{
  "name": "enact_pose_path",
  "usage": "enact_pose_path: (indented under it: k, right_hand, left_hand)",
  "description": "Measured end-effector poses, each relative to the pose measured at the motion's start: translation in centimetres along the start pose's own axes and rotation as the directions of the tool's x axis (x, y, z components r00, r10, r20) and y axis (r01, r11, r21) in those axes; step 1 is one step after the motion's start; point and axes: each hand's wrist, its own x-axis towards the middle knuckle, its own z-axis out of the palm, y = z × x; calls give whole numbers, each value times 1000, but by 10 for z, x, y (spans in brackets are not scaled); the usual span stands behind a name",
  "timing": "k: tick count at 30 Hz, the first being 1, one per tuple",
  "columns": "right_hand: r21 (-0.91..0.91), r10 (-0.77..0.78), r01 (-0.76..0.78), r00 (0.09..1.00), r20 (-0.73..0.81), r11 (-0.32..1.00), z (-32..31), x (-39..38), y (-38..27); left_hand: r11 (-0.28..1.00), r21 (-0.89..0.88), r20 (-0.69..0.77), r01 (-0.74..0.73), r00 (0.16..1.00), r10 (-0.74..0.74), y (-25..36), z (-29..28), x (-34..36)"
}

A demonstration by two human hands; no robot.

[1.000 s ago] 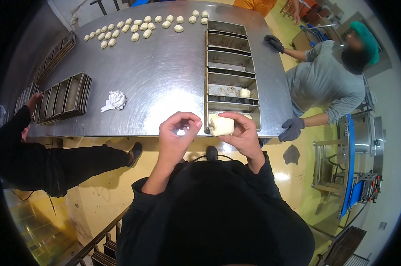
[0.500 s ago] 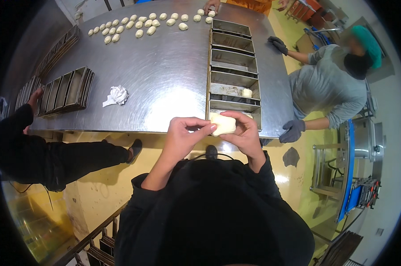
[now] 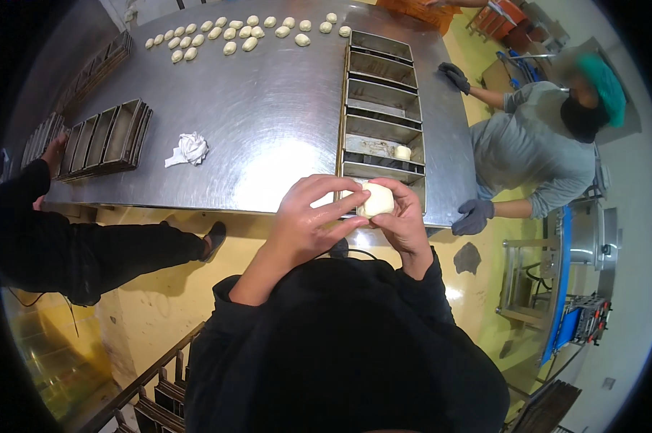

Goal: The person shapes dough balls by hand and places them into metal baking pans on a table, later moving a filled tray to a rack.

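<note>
My left hand [image 3: 308,216] and my right hand [image 3: 404,225] both grip a pale, rounded piece of dough [image 3: 376,205] above the near end of a strapped row of metal loaf tins [image 3: 379,91]. My left fingertips press on its left and upper side; my right fingers and thumb curl round its right. The nearest compartment is largely hidden behind them. Another small dough piece [image 3: 402,152] sits at the right of the compartment just beyond. Several dough balls [image 3: 250,44] lie across the back of the steel table [image 3: 254,101].
A crumpled white cloth [image 3: 192,149] and stacked tins [image 3: 118,137] occupy the left. A dark-clothed co-worker's hand [image 3: 55,151] touches tins there. A grey-gloved co-worker [image 3: 521,148] stands at the right edge, someone in orange [image 3: 420,14] behind. A blue conveyor [image 3: 560,274] is right; a metal rack [image 3: 160,411] below left.
My left hand has moved right onto the dough, its fingers now over it, and the dough looks turned. A co-worker's hand appeared among the back dough balls half a second ago and has withdrawn.
</note>
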Motion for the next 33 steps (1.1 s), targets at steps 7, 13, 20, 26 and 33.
enact_pose_path:
  k: [7, 13, 20, 26, 33]
  right_hand:
    - [-40, 15, -15, 1000, -22, 999, 5, 0, 0]
    - [-93, -20, 17, 999, -37, 996, 12, 0, -2]
    - [-238, -74, 74, 997, 8, 968, 21, 3, -4]
    - [-230, -47, 44, 999, -8, 972, 26, 5, -3]
    - [-155, 25, -29, 999, -28, 987, 26, 7, 1]
  left_hand:
    - [1000, -3, -45, -22, 999, 22, -13, 3, -9]
    - [883, -196, -106, 426, 886, -451, 3, -5, -6]
    - [674, -348, 181, 652, 752, -634, 2, -6, -10]
    - [723, -321, 97, 612, 781, -617, -4, -7, -16]
    - [991, -52, -29, 126, 991, -128, -11, -27, -12]
